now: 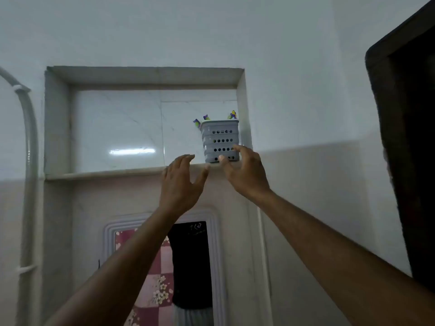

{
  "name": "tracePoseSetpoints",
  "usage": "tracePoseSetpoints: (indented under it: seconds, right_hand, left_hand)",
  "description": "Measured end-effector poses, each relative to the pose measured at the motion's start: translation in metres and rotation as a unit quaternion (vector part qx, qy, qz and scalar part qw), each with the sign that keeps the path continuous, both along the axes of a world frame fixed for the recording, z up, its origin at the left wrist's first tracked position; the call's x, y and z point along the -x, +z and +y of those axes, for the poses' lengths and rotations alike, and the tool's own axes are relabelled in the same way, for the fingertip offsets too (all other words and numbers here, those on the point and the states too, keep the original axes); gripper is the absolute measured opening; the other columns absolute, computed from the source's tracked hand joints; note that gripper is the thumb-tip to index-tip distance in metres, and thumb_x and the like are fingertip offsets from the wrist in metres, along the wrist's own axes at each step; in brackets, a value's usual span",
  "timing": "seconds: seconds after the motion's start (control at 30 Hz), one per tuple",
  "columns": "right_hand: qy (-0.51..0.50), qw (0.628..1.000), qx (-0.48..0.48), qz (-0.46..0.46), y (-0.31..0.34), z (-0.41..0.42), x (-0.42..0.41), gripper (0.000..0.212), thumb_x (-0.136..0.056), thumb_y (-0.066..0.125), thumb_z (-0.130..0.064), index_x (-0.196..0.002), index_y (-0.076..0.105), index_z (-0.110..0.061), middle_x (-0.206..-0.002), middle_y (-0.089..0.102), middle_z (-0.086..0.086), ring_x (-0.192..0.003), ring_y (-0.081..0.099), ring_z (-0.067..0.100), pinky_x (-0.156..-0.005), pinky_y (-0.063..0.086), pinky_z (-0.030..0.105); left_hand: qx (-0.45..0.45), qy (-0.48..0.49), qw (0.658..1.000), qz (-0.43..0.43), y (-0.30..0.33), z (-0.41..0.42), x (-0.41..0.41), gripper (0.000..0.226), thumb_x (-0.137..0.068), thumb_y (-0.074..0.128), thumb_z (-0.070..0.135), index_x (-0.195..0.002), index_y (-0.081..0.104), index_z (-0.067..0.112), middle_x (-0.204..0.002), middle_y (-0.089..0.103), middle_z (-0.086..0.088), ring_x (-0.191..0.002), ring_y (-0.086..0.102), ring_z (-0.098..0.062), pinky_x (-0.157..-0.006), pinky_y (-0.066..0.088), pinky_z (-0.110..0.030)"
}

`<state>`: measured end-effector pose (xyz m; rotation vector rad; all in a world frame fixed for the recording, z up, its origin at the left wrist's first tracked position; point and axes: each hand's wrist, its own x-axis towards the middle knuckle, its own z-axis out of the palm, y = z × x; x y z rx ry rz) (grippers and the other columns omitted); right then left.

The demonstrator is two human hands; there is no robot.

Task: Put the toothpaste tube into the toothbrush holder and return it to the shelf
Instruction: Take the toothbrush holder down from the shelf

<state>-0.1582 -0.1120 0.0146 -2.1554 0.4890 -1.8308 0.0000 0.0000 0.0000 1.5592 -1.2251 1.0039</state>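
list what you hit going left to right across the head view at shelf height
white pipe → wall niche's left side → left hand → grey perforated toothbrush holder → right hand → dark door frame

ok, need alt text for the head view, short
A grey perforated toothbrush holder stands at the right end of a recessed wall shelf, with coloured toothbrush tips poking out. Both hands reach up, open: the right hand at its base, the left hand just left. A mirror hangs below.
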Motion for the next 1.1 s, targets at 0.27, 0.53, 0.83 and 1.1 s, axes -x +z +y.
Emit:
tracePoseSetpoints:
  seconds: [0.27, 0.53, 0.83, 1.1]
  right_hand:
    - [-0.015, 1.000, -0.009, -0.024, 0.020, -0.030, -0.043, 0.109, -0.092, 0.078, -0.062, -0.173, 0.022, -0.015, -0.169, 0.047, 0.006, -0.152, 0.047, 0.028, -0.122, 0.046, 0.049]
    - [-0.033, 0.999, 0.004, -0.029, 0.026, -0.051, -0.062, 0.136, -0.084, 0.079, -0.079, -0.177, 0.008, -0.010, -0.168, 0.049, 0.012, -0.150, 0.052, 0.034, -0.119, 0.049, 0.051]
    - [-0.030, 0.997, -0.006, -0.074, 0.030, -0.053, -0.063, 0.131, -0.062, 0.077, -0.090, -0.161, 0.040, -0.012, -0.140, 0.068, 0.005, -0.124, 0.070, 0.029, -0.100, 0.062, 0.051]
    - [0.001, 0.986, -0.014, -0.168, 0.021, -0.031, -0.047, 0.137, -0.065, 0.090, -0.074, -0.169, 0.025, -0.013, -0.155, 0.053, 0.008, -0.140, 0.056, 0.031, -0.112, 0.055, 0.054]
  left_hand:
    - [0.016, 0.043, 0.999, 0.010, 0.011, -0.039, -0.032, 0.062, -0.107, 0.038, 0.066, -0.153, 0.053, 0.028, -0.164, 0.048, 0.005, -0.164, 0.021, -0.020, -0.133, 0.000, -0.051]
    - [0.044, 0.101, 0.993, -0.032, -0.001, -0.059, -0.048, 0.060, -0.108, 0.027, 0.065, -0.157, 0.049, 0.036, -0.172, 0.035, 0.010, -0.166, 0.010, -0.017, -0.132, -0.012, -0.047]
    - [0.043, 0.090, 0.995, -0.023, -0.001, -0.056, -0.046, 0.051, -0.113, 0.034, 0.055, -0.156, 0.051, 0.034, -0.170, 0.040, 0.009, -0.165, 0.017, -0.017, -0.133, -0.009, -0.045]
    - [0.036, 0.022, 0.999, 0.023, 0.005, -0.047, -0.042, 0.052, -0.111, 0.034, 0.055, -0.152, 0.057, 0.032, -0.165, 0.048, 0.009, -0.164, 0.019, -0.013, -0.132, -0.012, -0.041]
